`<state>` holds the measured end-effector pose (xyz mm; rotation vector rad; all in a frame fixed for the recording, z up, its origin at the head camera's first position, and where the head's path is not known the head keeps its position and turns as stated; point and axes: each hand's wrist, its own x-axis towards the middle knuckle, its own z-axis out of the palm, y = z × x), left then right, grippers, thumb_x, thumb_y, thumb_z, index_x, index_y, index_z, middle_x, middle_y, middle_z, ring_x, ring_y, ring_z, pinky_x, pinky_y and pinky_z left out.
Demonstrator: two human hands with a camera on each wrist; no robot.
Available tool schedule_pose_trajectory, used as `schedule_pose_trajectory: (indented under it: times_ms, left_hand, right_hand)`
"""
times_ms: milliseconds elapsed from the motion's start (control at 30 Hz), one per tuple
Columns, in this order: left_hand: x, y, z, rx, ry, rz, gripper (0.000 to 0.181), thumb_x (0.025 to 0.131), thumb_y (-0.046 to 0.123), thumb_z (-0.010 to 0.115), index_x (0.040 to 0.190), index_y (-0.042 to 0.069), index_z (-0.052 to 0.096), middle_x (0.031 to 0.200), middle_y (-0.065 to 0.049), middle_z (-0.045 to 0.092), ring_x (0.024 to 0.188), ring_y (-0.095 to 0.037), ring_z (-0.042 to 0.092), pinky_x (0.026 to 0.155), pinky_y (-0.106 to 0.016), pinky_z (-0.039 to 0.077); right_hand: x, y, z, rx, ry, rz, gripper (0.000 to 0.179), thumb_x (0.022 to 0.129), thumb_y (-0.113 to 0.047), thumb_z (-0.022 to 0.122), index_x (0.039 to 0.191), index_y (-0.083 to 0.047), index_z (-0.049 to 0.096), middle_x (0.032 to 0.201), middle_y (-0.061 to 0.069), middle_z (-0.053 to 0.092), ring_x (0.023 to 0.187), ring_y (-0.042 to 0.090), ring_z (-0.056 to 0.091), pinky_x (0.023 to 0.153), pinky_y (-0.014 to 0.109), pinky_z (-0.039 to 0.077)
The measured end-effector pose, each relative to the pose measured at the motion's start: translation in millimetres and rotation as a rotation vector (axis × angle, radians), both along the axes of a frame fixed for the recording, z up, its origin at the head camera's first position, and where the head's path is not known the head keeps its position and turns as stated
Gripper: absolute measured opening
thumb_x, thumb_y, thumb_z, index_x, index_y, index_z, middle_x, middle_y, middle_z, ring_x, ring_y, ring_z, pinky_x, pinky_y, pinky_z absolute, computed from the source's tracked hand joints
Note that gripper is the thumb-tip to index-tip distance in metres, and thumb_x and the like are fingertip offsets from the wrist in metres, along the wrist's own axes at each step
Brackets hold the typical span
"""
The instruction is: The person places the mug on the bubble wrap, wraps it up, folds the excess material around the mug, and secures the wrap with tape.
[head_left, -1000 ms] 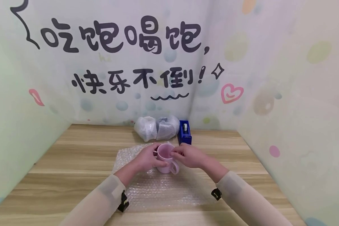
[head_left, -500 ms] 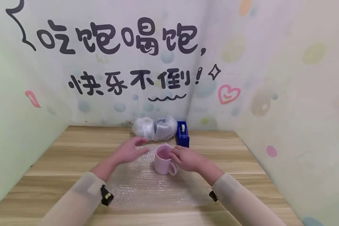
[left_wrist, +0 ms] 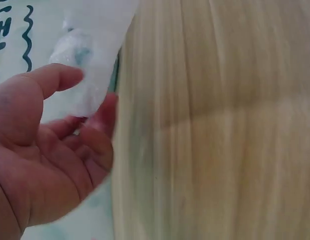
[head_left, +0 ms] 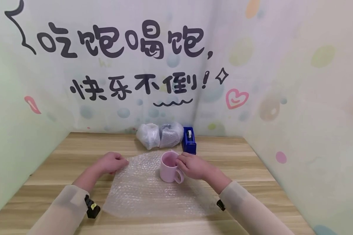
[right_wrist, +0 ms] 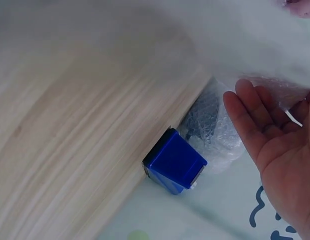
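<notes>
A pink mug [head_left: 167, 172] stands upright on a sheet of bubble wrap [head_left: 132, 192], its handle toward the lower right. At the sheet's far left corner, my left hand [head_left: 111, 162] pinches the wrap's edge; the left wrist view has the wrap [left_wrist: 102, 55] between thumb and fingers. My right hand [head_left: 195, 165] bends its fingers over the mug's right rim, the tips hidden inside. From the right wrist, the wrap [right_wrist: 282, 90] reaches in between the fingers and thumb of that hand [right_wrist: 287, 155], and the right side of the sheet slants up toward it.
Two bubble-wrapped bundles, a left one [head_left: 148, 136] and a right one [head_left: 171, 136], sit against the back wall. Beside them is a blue tape dispenser [head_left: 189, 142], just beyond my right hand. Printed walls enclose the wooden table [head_left: 229, 153] at the back and both sides.
My left hand has let go of the mug and moved left to the sheet's corner, which it now pinches. The right hand has stayed at the mug's rim.
</notes>
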<state>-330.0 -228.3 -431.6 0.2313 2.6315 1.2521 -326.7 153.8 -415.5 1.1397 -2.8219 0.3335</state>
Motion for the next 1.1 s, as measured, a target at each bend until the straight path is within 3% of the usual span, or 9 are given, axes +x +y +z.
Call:
schedule_pose_trajectory:
  times_ms: [100, 233, 367, 500, 733, 833, 933, 1033, 1100]
  left_hand:
    - [0.6, 6.0, 4.1, 0.065, 0.044, -0.02, 0.018, 0.103, 0.021, 0.065, 0.095, 0.005, 0.066, 0.08, 0.0, 0.061, 0.073, -0.016, 0.055, 0.063, -0.03, 0.048]
    - [2.2, 28.9, 17.9, 0.167, 0.075, -0.035, 0.021, 0.103, 0.027, 0.069, 0.101, 0.006, 0.07, 0.087, -0.002, 0.07, 0.079, -0.017, 0.062, 0.065, -0.028, 0.052]
    - [8.4, 61.6, 32.5, 0.262, 0.093, -0.051, 0.023, 0.101, 0.028, 0.076, 0.1, 0.006, 0.069, 0.079, 0.002, 0.065, 0.074, -0.014, 0.058, 0.063, -0.028, 0.053]
    - [13.6, 94.7, 34.9, 0.291, 0.14, -0.076, 0.02, 0.102, 0.025, 0.076, 0.099, 0.007, 0.068, 0.078, 0.004, 0.062, 0.071, -0.012, 0.056, 0.063, -0.028, 0.054]
    - [16.4, 127.5, 23.0, 0.146, 0.35, -0.159, 0.023, 0.109, 0.032, 0.066, 0.099, 0.014, 0.074, 0.086, 0.003, 0.069, 0.081, -0.012, 0.061, 0.073, -0.026, 0.053]
    - [17.1, 128.1, 18.2, 0.03, 0.455, -0.244, 0.023, 0.111, 0.031, 0.061, 0.101, 0.017, 0.077, 0.088, 0.004, 0.071, 0.084, -0.013, 0.06, 0.075, -0.029, 0.052]
    - [17.4, 124.1, 13.9, -0.095, 0.626, -0.338, 0.021, 0.109, 0.021, 0.061, 0.106, 0.016, 0.081, 0.097, 0.002, 0.078, 0.093, -0.018, 0.063, 0.084, -0.037, 0.054]
    - [17.2, 120.6, 11.1, -0.183, 0.77, -0.413, 0.022, 0.104, 0.015, 0.064, 0.114, 0.014, 0.084, 0.115, -0.001, 0.082, 0.111, -0.026, 0.065, 0.1, -0.048, 0.054]
    - [16.7, 119.6, 10.2, -0.232, 0.806, -0.446, 0.024, 0.105, 0.017, 0.064, 0.117, 0.013, 0.083, 0.119, -0.003, 0.081, 0.118, -0.03, 0.064, 0.106, -0.054, 0.051]
  right_hand:
    - [-0.2, -1, -0.1, 0.002, 0.006, 0.004, 0.03, 0.116, -0.023, 0.048, 0.119, -0.008, 0.074, 0.105, 0.003, 0.067, 0.098, 0.02, 0.064, 0.092, 0.042, 0.06]
    - [-0.3, 0, -0.6, 0.002, 0.017, 0.01, 0.03, 0.116, -0.023, 0.047, 0.117, -0.008, 0.074, 0.103, 0.003, 0.066, 0.097, 0.019, 0.063, 0.091, 0.041, 0.06]
    - [-0.4, 0, -1.1, -0.006, 0.009, 0.008, 0.03, 0.116, -0.023, 0.047, 0.116, -0.009, 0.073, 0.103, 0.002, 0.065, 0.097, 0.019, 0.063, 0.091, 0.041, 0.059]
    - [-0.9, 0, -1.9, -0.006, -0.006, -0.002, 0.03, 0.117, -0.022, 0.047, 0.117, -0.009, 0.073, 0.103, 0.002, 0.065, 0.096, 0.018, 0.062, 0.09, 0.041, 0.059]
    - [0.8, 0, -1.3, -0.007, -0.024, -0.027, 0.033, 0.117, -0.025, 0.046, 0.123, -0.008, 0.074, 0.105, 0.003, 0.066, 0.096, 0.019, 0.063, 0.091, 0.043, 0.06]
    - [1.5, 0, -0.9, -0.006, -0.029, -0.037, 0.036, 0.117, -0.027, 0.045, 0.132, -0.009, 0.072, 0.111, 0.005, 0.069, 0.102, 0.022, 0.068, 0.098, 0.046, 0.061]
    - [1.2, 1, -0.8, 0.001, -0.015, -0.02, 0.037, 0.118, -0.027, 0.044, 0.136, -0.008, 0.071, 0.116, 0.008, 0.07, 0.108, 0.026, 0.069, 0.103, 0.049, 0.06]
    - [0.0, 1, -1.3, 0.008, 0.008, 0.004, 0.036, 0.117, -0.024, 0.044, 0.131, -0.007, 0.072, 0.115, 0.009, 0.07, 0.11, 0.027, 0.069, 0.103, 0.048, 0.06]
    - [-0.8, 1, -1.8, 0.002, 0.016, 0.011, 0.034, 0.117, -0.023, 0.044, 0.125, -0.006, 0.072, 0.114, 0.008, 0.07, 0.109, 0.026, 0.068, 0.102, 0.048, 0.06]
